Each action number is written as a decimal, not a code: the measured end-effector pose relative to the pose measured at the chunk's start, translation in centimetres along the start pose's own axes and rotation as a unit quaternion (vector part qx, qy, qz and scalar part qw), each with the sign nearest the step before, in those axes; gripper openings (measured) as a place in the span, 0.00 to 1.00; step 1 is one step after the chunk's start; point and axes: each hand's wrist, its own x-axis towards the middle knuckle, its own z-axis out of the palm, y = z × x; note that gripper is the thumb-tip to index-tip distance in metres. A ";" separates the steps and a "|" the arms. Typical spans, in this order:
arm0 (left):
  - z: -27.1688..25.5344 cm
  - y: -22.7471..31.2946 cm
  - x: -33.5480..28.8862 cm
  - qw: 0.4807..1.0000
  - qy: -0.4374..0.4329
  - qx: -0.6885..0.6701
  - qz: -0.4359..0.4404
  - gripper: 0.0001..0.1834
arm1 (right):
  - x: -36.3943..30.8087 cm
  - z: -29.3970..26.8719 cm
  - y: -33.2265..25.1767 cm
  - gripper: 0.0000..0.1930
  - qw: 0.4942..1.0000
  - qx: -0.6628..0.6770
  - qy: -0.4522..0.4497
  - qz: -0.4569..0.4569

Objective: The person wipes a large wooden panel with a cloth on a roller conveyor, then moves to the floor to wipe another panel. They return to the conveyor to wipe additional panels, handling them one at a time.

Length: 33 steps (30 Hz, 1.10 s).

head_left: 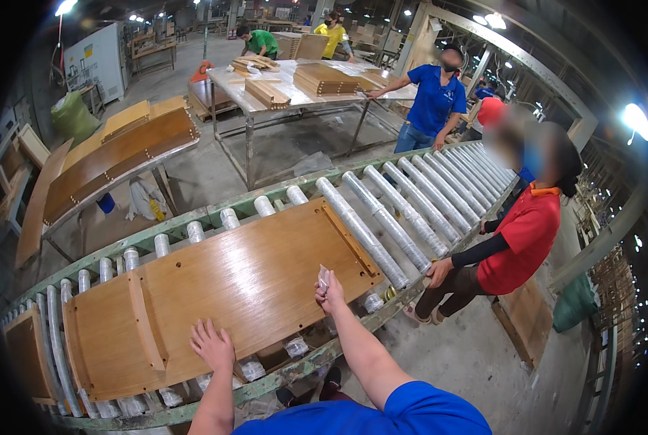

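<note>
A long brown wooden panel (230, 279) lies flat on the conveyor rollers in front of me. One wooden strip (146, 319) crosses it towards the left, and another (349, 239) runs along its right end. My left hand (212, 344) rests on the panel near its front edge, fingers spread. Over the panel's right part, my right hand (330, 291) is closed around a small pale thing (325, 277), perhaps a crumpled wrapper; its kind is unclear. Small dark holes dot the panel's edges.
Plastic-wrapped rollers (404, 196) run on to the right, where a person in red (523, 239) stands at the near rail. Across the conveyor, a person in blue (434, 101) touches a worktable (226, 83) with stacked boards. Another panel (30, 355) lies at the far left.
</note>
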 end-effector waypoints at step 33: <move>-0.1 0.0 -0.5 1.000 0.009 0.005 0.006 0.25 | -1.5 1.4 1.7 0.14 0.950 -0.281 -0.001 -0.133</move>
